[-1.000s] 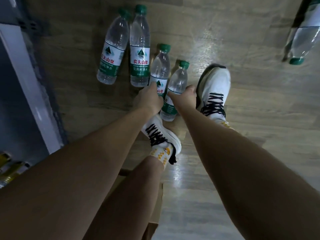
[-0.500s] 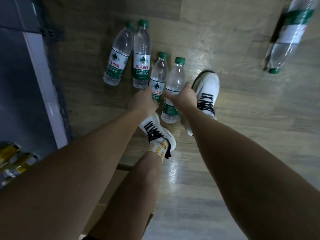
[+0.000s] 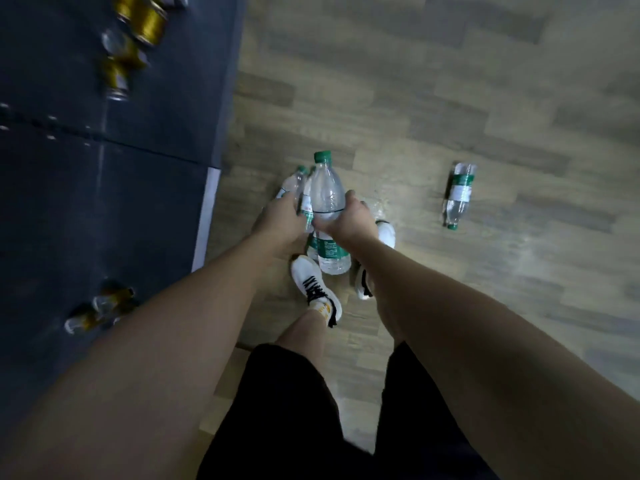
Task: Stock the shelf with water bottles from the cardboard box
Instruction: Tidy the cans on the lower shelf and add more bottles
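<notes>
My right hand grips a clear water bottle with a green cap and green label, held upright above my feet. Close beside it, my left hand grips a second water bottle, mostly hidden between the hand and the first bottle. Part of another bottle shows on the floor just beyond my left hand. One more bottle lies alone on the wooden floor to the right. The dark shelf fills the left side. No cardboard box is clearly in view.
Gold cans stand on the shelf at the top left, and more cans sit lower down. My white shoes are on the floor below the held bottles. Wooden floor stretches to the right.
Both hands have lifted their bottles off the floor and I have risen. The view has swung so the shelf now fills the left side.
</notes>
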